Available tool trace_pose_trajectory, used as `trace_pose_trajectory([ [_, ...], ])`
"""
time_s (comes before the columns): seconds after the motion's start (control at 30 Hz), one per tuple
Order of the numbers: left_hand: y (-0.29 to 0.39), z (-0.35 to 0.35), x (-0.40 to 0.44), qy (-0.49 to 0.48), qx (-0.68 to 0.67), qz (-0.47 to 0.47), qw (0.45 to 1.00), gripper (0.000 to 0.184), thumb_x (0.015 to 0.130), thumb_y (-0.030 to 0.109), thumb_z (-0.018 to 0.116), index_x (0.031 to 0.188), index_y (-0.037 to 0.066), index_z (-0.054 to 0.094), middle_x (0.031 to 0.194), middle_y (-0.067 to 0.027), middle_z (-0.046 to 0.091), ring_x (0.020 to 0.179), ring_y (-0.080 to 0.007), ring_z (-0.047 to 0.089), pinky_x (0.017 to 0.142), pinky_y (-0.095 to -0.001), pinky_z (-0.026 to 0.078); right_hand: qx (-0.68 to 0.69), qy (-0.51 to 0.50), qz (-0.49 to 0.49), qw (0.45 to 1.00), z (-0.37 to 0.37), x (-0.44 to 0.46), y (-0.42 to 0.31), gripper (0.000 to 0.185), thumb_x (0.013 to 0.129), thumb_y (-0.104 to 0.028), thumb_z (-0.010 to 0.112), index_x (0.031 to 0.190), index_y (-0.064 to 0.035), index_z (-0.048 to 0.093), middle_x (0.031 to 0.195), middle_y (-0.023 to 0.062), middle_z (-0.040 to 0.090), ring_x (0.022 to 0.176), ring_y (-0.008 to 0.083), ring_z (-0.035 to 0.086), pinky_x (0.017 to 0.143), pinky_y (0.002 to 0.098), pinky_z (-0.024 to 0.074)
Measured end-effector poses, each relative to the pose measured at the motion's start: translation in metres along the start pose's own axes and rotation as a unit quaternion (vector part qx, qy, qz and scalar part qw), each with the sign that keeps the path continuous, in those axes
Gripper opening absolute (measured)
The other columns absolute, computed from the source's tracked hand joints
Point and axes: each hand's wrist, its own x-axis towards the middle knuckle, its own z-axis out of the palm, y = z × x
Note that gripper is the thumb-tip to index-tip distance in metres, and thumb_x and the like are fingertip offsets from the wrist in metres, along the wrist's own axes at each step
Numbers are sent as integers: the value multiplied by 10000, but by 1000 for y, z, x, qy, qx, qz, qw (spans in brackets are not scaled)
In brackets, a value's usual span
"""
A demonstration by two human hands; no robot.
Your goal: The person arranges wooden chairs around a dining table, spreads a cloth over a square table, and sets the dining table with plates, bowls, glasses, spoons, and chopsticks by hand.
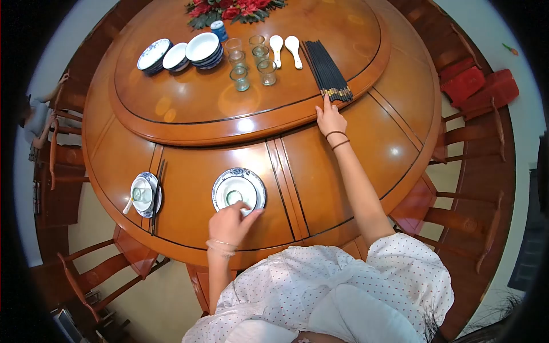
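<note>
My left hand [229,224] is at the near rim of a small white bowl [224,187], its thumb and fingers closed about the edge. The bowl stands on a blue-patterned plate [261,188], and a glass [233,197] sits inside it. My right hand [331,121] reaches onto the raised turntable [189,108]. Its index finger is stretched out and touches the near, gold-banded ends of a bundle of black chopsticks [326,66]. The thumb is held apart from the index finger, with nothing visibly gripped.
On the turntable stand stacked plates [154,53], stacked bowls [203,47], several glasses [267,71], two white spoons [293,51], a blue-white container [218,30] and red flowers [231,11]. A place setting [143,194] lies left. Chairs [469,220] ring the table; another person [43,117] is far left.
</note>
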Motion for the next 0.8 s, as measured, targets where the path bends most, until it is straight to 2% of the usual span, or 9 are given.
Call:
trace_pose_trajectory([
  [0.13,45,22,38,-67,-73,77,992,370,733,421,547,700,53,574,567,-90,562,538,-244,553,488,-323,420,-19,2,0,1000,6,18,3,517,833,-392,354,1271,-134,258,958,174,536,782,314,564,656,415,452],
  [0.23,58,55,81,-83,-171,109,976,319,758,326,562,796,10,579,579,-73,555,493,-159,522,481,-280,404,-41,17,-17,999,8,15,7,486,831,-371,371,1250,-135,303,891,151,564,713,298,579,600,394,466],
  [0.27,56,74,99,-71,-214,124,966,310,767,306,558,806,-2,576,587,-64,554,487,-131,509,475,-272,398,-48,62,-48,996,12,13,10,469,823,-346,400,1222,-108,342,825,141,570,654,281,583,550,374,469],
  [0.3,60,83,115,-86,-236,106,962,297,778,289,550,827,-3,574,610,-55,562,489,-109,500,466,-254,395,-56,107,-80,989,15,12,13,453,815,-322,429,1195,-80,380,760,132,577,594,264,587,500,353,472],
  [0.37,64,102,145,-100,-259,87,957,285,788,273,542,848,-4,571,633,-46,570,492,-86,491,458,-237,393,-52,103,-91,989,15,5,14,459,809,-322,440,1195,-81,380,751,129,578,586,262,587,494,349,472],
  [0.43,70,119,172,-145,-424,-5,894,263,810,263,511,888,16,557,670,-39,584,499,-76,502,437,-204,395,-26,124,-105,986,12,2,13,417,800,-324,462,1126,-67,425,738,126,579,587,267,589,493,354,473],
  [0.57,86,134,197,-127,-474,-42,870,263,819,251,497,870,-3,539,651,-49,580,475,-86,509,418,-205,419,9,130,-77,988,4,20,-2,323,799,-316,469,980,-49,454,749,135,578,589,276,591,493,369,471],
  [0.63,89,137,197,-141,-477,-48,866,261,819,251,495,872,-1,538,654,-49,581,474,-85,508,409,-207,419,0,91,-57,994,8,36,-5,305,800,-350,461,862,-53,437,659,137,579,585,305,581,496,398,463],
  [0.8,78,145,195,-171,-511,-87,838,250,831,254,468,880,19,537,699,-40,570,477,-79,494,371,-211,409,8,107,-78,991,19,33,-1,266,791,-304,473,828,-52,395,637,135,573,572,317,577,491,410,461],
])
